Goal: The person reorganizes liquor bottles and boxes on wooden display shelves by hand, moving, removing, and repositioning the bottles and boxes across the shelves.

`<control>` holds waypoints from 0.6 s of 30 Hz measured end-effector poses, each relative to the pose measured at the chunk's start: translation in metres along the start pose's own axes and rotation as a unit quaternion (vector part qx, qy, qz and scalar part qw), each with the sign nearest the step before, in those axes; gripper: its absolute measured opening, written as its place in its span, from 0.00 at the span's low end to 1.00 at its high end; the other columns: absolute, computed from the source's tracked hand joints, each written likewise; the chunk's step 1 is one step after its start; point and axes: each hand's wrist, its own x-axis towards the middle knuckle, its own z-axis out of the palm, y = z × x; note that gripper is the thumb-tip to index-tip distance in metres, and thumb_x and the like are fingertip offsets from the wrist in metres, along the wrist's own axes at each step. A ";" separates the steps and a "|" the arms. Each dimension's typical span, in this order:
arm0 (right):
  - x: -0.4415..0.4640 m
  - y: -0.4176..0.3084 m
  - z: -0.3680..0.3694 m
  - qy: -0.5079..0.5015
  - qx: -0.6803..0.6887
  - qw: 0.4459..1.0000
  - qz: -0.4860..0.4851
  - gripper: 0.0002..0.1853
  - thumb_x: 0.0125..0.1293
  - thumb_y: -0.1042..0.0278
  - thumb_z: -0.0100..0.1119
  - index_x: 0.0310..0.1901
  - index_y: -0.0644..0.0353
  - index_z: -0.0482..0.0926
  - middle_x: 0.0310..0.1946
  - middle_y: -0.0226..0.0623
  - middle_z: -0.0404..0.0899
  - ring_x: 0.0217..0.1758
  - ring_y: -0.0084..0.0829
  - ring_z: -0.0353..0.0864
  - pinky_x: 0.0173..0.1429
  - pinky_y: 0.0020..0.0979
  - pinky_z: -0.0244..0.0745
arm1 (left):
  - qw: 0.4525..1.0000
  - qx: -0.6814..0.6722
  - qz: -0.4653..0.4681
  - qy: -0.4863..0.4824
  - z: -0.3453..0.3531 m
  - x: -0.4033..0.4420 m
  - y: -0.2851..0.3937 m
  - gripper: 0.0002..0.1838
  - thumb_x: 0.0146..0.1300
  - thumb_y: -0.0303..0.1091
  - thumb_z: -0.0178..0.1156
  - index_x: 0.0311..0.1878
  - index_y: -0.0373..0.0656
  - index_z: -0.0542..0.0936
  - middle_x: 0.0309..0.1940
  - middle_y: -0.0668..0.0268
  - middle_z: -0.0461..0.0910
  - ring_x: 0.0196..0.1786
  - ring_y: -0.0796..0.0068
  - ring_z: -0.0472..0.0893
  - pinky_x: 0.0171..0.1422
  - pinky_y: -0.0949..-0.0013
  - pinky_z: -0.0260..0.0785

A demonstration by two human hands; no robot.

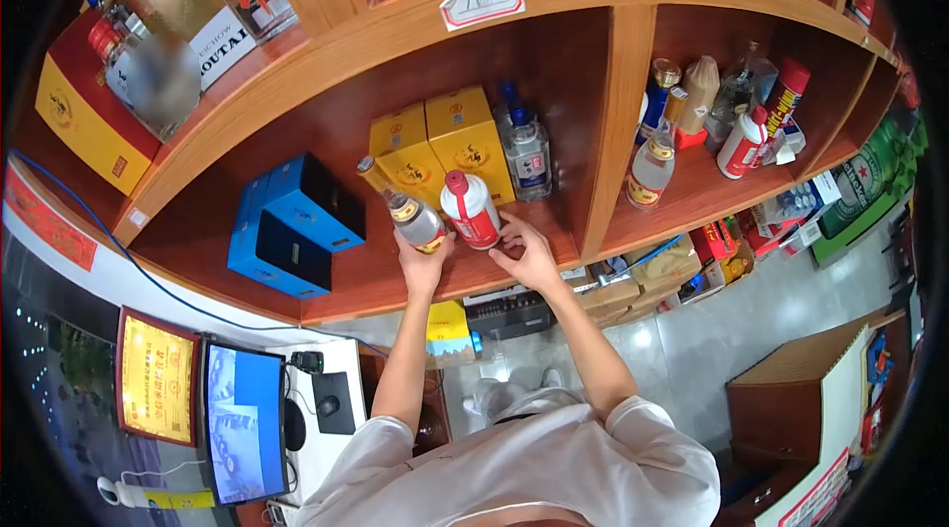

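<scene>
My left hand [423, 262] is wrapped round the lower part of a clear glass liquor bottle [415, 216] with a gold cap, which leans to the left. Beside it, a white bottle [469, 209] with a red cap and red label stands on the wooden shelf. My right hand [526, 250] is at that bottle's right side, thumb and fingers apart; whether the fingertips touch it, I cannot tell. Two yellow boxes [463, 136] and a clear bottle with a blue cap [529, 156] stand just behind.
Blue boxes [297, 220] stand at the shelf's left. Past a wooden divider [618, 122], the right compartment holds several bottles and a red spray can [788, 92]. Below left are a monitor [242, 418] and a white desk [336, 359]. Cartons [633, 290] stand under the shelf.
</scene>
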 end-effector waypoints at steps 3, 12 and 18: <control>0.002 -0.004 0.002 0.007 -0.015 1.000 -0.014 0.33 0.57 0.75 0.74 0.66 0.62 0.75 0.43 0.40 0.81 0.42 0.31 0.83 0.49 0.32 0.82 | 1.000 0.012 -0.012 0.000 0.001 0.000 -0.005 0.44 0.50 0.39 0.83 0.65 0.37 0.67 0.53 0.53 0.83 0.54 0.60 0.84 0.60 0.58 0.76; 0.003 -0.008 0.002 0.015 -0.047 0.999 -0.012 0.30 0.57 0.75 0.73 0.63 0.62 0.76 0.43 0.39 0.78 0.40 0.32 0.81 0.47 0.32 0.82 | 1.000 0.003 -0.016 -0.005 0.001 0.002 -0.004 0.44 0.50 0.40 0.83 0.65 0.37 0.66 0.54 0.52 0.82 0.56 0.60 0.84 0.62 0.57 0.75; 0.006 -0.005 0.003 0.015 -0.033 0.999 0.001 0.29 0.57 0.77 0.73 0.62 0.63 0.77 0.43 0.38 0.78 0.43 0.29 0.81 0.48 0.29 0.83 | 1.000 0.011 -0.021 -0.005 0.001 0.001 0.007 0.44 0.51 0.39 0.82 0.66 0.36 0.66 0.55 0.53 0.82 0.57 0.61 0.83 0.62 0.59 0.74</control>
